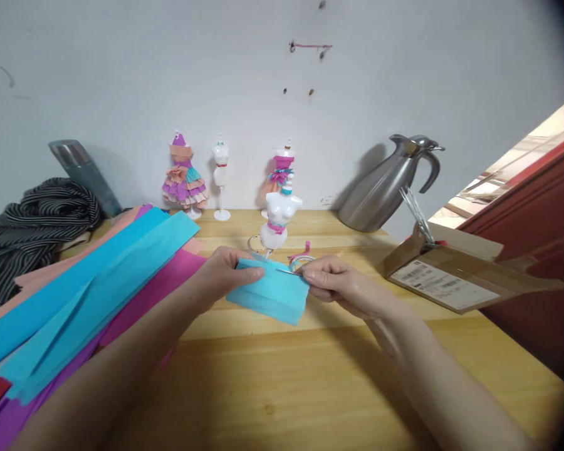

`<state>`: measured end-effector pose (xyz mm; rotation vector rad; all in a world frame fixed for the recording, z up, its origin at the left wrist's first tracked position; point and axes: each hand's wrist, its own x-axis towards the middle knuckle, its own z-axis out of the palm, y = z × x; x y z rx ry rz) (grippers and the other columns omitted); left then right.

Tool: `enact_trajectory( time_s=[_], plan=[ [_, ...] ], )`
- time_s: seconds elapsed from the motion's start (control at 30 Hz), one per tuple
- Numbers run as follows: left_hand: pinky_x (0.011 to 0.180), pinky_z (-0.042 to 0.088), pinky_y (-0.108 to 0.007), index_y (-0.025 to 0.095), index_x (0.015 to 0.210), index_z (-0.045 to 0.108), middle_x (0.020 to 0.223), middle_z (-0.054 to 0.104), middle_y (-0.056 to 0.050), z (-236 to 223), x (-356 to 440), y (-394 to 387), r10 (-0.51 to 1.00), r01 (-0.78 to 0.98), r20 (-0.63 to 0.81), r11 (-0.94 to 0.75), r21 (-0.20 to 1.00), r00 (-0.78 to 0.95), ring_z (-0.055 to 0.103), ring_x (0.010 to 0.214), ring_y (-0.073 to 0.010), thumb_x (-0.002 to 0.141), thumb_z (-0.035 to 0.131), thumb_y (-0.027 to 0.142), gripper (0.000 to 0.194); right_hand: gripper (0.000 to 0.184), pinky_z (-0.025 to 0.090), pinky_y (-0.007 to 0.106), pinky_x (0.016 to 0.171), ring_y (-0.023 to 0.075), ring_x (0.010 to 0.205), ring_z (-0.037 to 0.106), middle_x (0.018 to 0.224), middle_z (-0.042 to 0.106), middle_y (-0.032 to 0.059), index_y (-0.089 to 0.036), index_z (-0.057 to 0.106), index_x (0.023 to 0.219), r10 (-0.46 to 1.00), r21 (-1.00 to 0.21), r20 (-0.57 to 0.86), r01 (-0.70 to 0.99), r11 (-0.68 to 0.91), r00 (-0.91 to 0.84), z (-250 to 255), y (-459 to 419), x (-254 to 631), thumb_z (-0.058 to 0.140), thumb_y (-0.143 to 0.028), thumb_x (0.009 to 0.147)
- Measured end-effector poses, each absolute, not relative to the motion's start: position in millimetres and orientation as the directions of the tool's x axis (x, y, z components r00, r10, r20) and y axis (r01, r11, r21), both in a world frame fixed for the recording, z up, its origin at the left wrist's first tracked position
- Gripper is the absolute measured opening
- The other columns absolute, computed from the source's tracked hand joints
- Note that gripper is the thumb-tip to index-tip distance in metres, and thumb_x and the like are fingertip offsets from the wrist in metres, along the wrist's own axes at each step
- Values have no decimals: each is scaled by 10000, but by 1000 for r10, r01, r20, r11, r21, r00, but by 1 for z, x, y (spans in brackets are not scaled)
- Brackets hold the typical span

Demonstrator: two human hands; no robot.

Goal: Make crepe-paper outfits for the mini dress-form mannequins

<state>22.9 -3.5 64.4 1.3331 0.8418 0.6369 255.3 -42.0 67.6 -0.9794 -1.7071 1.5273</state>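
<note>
My left hand (226, 274) pinches the upper left edge of a small light-blue piece of crepe paper (272, 299), thumb on its near face. At the paper's upper right, my right hand (333, 280) is closed on a thin metal needle (287, 272), whose tip points left across the paper. Whether the needle has passed through the paper I cannot tell. Just behind the paper stands a white mini mannequin (282, 210) with a pink band at its waist and a blue one at its neck. Its base is hidden.
Long crepe paper strips (122, 275) lie at left beside a striped cloth (42, 213) and a tilted bottle (87, 172). Small mannequins, one in a ruffled dress (185, 181), line the wall. A steel jug (385, 181) and an opened cardboard box (470, 250) stand at right.
</note>
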Motion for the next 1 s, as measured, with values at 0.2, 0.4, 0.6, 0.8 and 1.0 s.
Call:
enact_trajectory(
  time_s=[0.2,0.4,0.6,0.8,1.0],
  plan=[
    [511,381,-242,121,652,652,566,564,5,63,23,-3,807,71,-147,130,989,572,490,524,-109,611,766,410,313,527,121,285,484,75,472,194,488,245,-72,-193,329,510,849,-989,-9,128,70,-528,64,-41,258,556,-530,846],
    [493,368,-233,124,611,625,546,549,12,62,24,-3,810,65,-158,147,987,565,480,507,-102,594,773,410,322,544,120,282,478,76,468,187,485,234,-74,-202,313,507,858,-988,5,133,85,-514,65,-40,256,557,-562,835],
    [494,365,-223,124,611,626,547,556,13,64,24,-4,811,80,-181,164,983,556,484,508,-99,587,780,400,318,537,103,280,480,70,470,173,492,219,-78,-198,327,506,857,-985,1,146,88,-515,68,-42,255,570,-555,825],
    [503,379,-226,116,622,633,565,568,8,63,24,-3,808,75,-166,150,986,566,487,512,-96,597,771,405,322,519,97,285,476,71,460,178,478,247,-73,-198,342,502,857,-987,-35,153,51,-513,69,-43,257,548,-536,838],
    [498,373,-227,117,644,655,563,565,6,61,25,-3,819,90,-158,129,987,552,492,521,-103,595,764,386,294,522,121,284,476,79,470,216,485,274,-62,-196,350,499,843,-978,-55,199,62,-535,72,-42,260,538,-547,837]
  ],
)
